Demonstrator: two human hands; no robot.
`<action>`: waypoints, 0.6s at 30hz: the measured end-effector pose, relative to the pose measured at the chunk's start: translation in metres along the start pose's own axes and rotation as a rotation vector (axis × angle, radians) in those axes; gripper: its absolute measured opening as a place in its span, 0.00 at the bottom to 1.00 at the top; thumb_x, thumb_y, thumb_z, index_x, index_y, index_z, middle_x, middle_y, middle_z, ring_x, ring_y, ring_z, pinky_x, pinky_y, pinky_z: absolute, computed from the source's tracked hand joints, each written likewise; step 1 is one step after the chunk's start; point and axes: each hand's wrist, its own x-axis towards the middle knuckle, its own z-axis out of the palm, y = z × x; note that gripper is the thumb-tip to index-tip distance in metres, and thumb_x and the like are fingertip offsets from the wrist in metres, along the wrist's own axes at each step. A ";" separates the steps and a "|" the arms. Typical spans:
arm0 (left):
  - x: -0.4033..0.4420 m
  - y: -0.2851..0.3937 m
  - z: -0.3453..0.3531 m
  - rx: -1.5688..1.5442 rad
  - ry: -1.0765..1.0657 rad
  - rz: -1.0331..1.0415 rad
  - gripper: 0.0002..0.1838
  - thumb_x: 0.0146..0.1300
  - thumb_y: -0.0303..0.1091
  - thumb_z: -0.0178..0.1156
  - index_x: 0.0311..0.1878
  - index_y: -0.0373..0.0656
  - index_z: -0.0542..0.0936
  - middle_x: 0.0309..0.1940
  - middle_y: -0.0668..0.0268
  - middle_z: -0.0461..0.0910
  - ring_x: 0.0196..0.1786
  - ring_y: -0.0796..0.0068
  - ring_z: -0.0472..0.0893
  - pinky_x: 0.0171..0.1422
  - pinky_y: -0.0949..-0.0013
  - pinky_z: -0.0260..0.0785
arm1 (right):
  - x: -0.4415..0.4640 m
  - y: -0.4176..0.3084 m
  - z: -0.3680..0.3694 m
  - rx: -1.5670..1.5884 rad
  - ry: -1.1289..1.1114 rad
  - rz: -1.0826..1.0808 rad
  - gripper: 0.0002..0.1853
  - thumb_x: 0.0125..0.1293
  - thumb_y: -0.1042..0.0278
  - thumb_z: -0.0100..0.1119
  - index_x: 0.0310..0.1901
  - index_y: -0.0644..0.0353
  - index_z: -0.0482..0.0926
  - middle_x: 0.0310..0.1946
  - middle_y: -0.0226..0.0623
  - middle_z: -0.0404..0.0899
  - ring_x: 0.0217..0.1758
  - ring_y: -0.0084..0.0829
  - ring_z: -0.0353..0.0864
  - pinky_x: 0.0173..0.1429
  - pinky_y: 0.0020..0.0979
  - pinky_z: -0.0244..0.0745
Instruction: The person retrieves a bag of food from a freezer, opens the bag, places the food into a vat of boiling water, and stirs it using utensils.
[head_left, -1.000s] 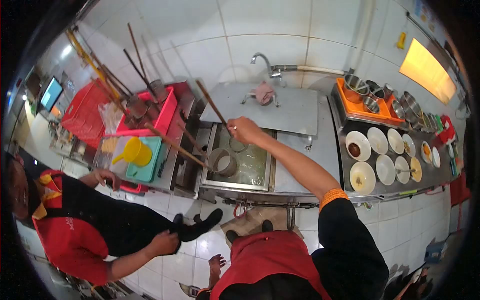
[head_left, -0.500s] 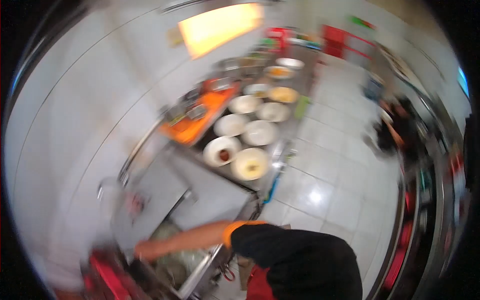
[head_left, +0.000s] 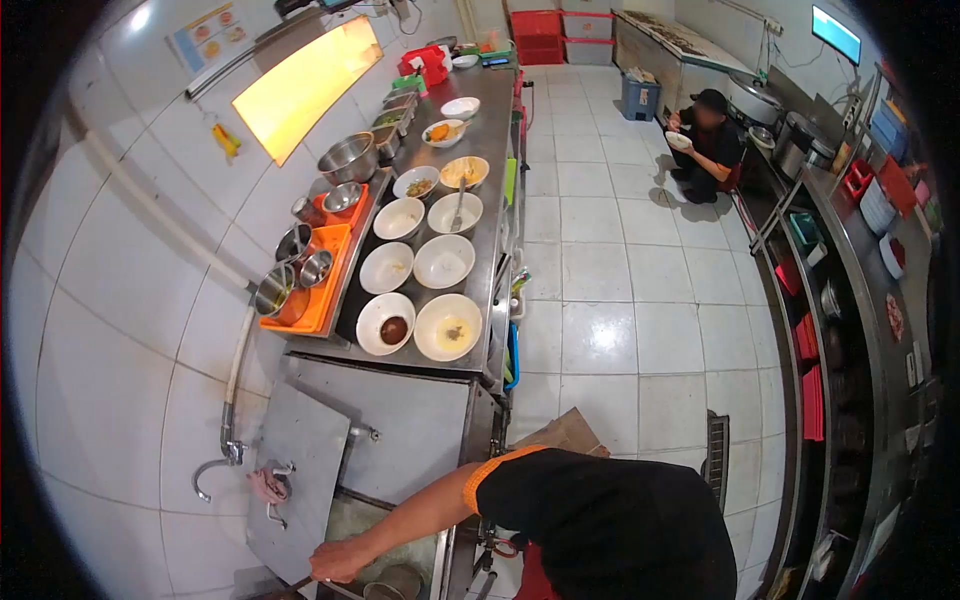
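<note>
My right hand [head_left: 338,560] reaches in from the lower right, its arm in a black sleeve with an orange cuff. The fingers are closed round the handle of what looks like a metal strainer [head_left: 394,581], a round basket at the bottom edge. Below the hand is a steel vat [head_left: 437,548] of cloudy, pale liquid. Beside it leans a grey metal lid [head_left: 305,430] with a pink cloth [head_left: 268,487] on its handle. My left hand is out of view.
Several white bowls [head_left: 444,262] stand on a steel counter [head_left: 476,120], some with food inside. An orange tray [head_left: 335,285] holds metal pots. A tap [head_left: 232,453] is on the left wall. A person [head_left: 708,145] crouches across the tiled floor, holding a bowl.
The view has steadied from a blur and shifted, so the counter and bowls appear further left. My right hand appears lower, still over the vat area.
</note>
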 end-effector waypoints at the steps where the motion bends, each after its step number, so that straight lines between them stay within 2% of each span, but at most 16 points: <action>1: -0.001 -0.005 -0.008 -0.014 0.002 -0.008 0.16 0.70 0.38 0.53 0.54 0.39 0.79 0.38 0.60 0.84 0.36 0.67 0.84 0.37 0.63 0.78 | 0.002 -0.002 -0.002 -0.007 -0.009 0.028 0.05 0.44 0.70 0.62 0.24 0.61 0.78 0.23 0.48 0.79 0.34 0.55 0.81 0.35 0.52 0.73; 10: -0.011 -0.078 -0.110 -0.121 0.029 -0.090 0.16 0.70 0.37 0.53 0.54 0.39 0.79 0.38 0.60 0.83 0.35 0.69 0.84 0.36 0.66 0.77 | 0.011 -0.029 0.006 -0.061 -0.055 0.221 0.06 0.45 0.72 0.61 0.25 0.63 0.78 0.23 0.51 0.79 0.31 0.55 0.82 0.34 0.51 0.76; 12: -0.027 -0.111 -0.140 -0.184 0.082 -0.132 0.16 0.70 0.37 0.53 0.54 0.39 0.79 0.38 0.60 0.83 0.35 0.69 0.84 0.36 0.66 0.77 | 0.008 -0.014 0.038 -0.068 0.096 0.174 0.07 0.45 0.73 0.60 0.27 0.65 0.78 0.23 0.52 0.79 0.31 0.56 0.81 0.34 0.51 0.76; 13: -0.042 -0.137 -0.155 -0.228 0.123 -0.164 0.16 0.70 0.37 0.53 0.54 0.39 0.79 0.38 0.60 0.83 0.35 0.69 0.84 0.36 0.67 0.77 | 0.005 -0.051 -0.014 0.087 0.043 0.176 0.08 0.45 0.75 0.58 0.30 0.66 0.77 0.26 0.53 0.79 0.32 0.56 0.81 0.36 0.51 0.77; 14: -0.063 -0.169 -0.168 -0.279 0.163 -0.200 0.16 0.70 0.37 0.53 0.54 0.39 0.79 0.38 0.60 0.83 0.35 0.69 0.84 0.36 0.67 0.77 | 0.009 -0.086 -0.047 0.074 0.141 0.208 0.07 0.47 0.77 0.57 0.31 0.68 0.76 0.28 0.54 0.79 0.35 0.55 0.81 0.39 0.50 0.77; 15: -0.089 -0.204 -0.177 -0.328 0.206 -0.234 0.16 0.70 0.37 0.53 0.54 0.39 0.79 0.38 0.60 0.83 0.35 0.69 0.84 0.35 0.67 0.77 | -0.001 -0.076 -0.043 0.016 -0.039 0.197 0.06 0.56 0.71 0.55 0.33 0.64 0.76 0.31 0.51 0.78 0.38 0.54 0.81 0.40 0.48 0.77; 16: -0.113 -0.234 -0.182 -0.375 0.241 -0.258 0.16 0.70 0.37 0.53 0.54 0.39 0.79 0.38 0.60 0.83 0.35 0.69 0.84 0.35 0.68 0.77 | 0.004 -0.069 -0.026 -0.064 -0.096 0.299 0.06 0.56 0.72 0.56 0.35 0.63 0.77 0.33 0.51 0.78 0.39 0.54 0.81 0.42 0.49 0.77; 18: -0.137 -0.272 -0.184 -0.422 0.260 -0.256 0.16 0.70 0.37 0.53 0.54 0.38 0.79 0.38 0.60 0.83 0.35 0.70 0.84 0.35 0.68 0.77 | 0.001 -0.063 -0.027 -0.163 -0.187 0.304 0.08 0.61 0.70 0.56 0.40 0.63 0.79 0.40 0.49 0.80 0.41 0.53 0.82 0.44 0.46 0.78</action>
